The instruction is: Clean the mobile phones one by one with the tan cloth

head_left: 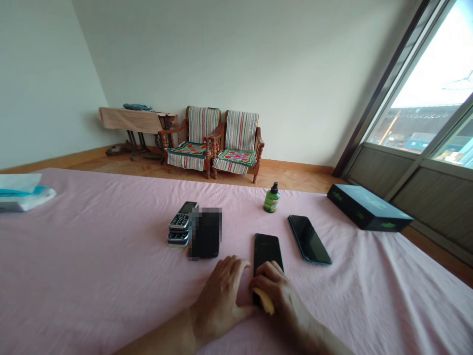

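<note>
A dark phone (267, 247) lies on the pink cloth at the near middle, its lower part hidden by my hands. My right hand (278, 291) is closed round a yellow cloth (264, 301) and rests on this phone. On the phone's left side is my left hand (223, 296), fingers curved and apart, its thumb reaching to the phone's lower end. To the right lies another black phone (309, 239). Further left are a black, partly blurred-out object (207, 234) and a stack of keypad phones (180, 222). A green bottle (271, 198) with a black cap stands upright behind the phones.
A black box (369, 207) sits at the right edge of the pink-covered surface (111, 236). At the far left is a white and blue tissue pack (25, 195). Two wooden chairs (236, 143) and a draped table (129, 120) stand by the wall.
</note>
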